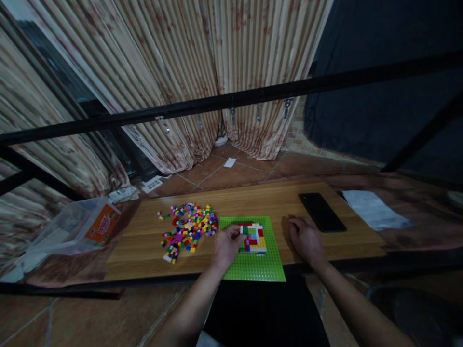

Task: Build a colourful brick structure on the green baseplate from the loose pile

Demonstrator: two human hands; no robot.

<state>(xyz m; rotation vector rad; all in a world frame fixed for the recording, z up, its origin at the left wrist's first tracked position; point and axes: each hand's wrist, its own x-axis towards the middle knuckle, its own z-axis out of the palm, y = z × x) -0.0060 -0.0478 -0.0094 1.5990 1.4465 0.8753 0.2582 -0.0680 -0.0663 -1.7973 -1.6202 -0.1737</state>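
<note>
A green baseplate (267, 267) lies at the front edge of a wooden board (144, 246). On it sits a small block of joined bricks (255, 238) in white, red, yellow, green and blue. My left hand (226, 245) rests on the plate's left side, its fingers curled and pinched against the left edge of the brick block; whether a brick is between them is hidden. My right hand (306, 237) lies knuckles up on the board just right of the plate, fingers loosely curled, touching nothing else. A heap of loose coloured bricks (188, 227) lies left of the plate.
A black phone (321, 212) lies on the board to the right, with a white sheet (372, 209) beyond it. A clear plastic bag with an orange card (103, 224) sits at the left. A black metal bar (231, 102) crosses above. Striped curtains hang behind.
</note>
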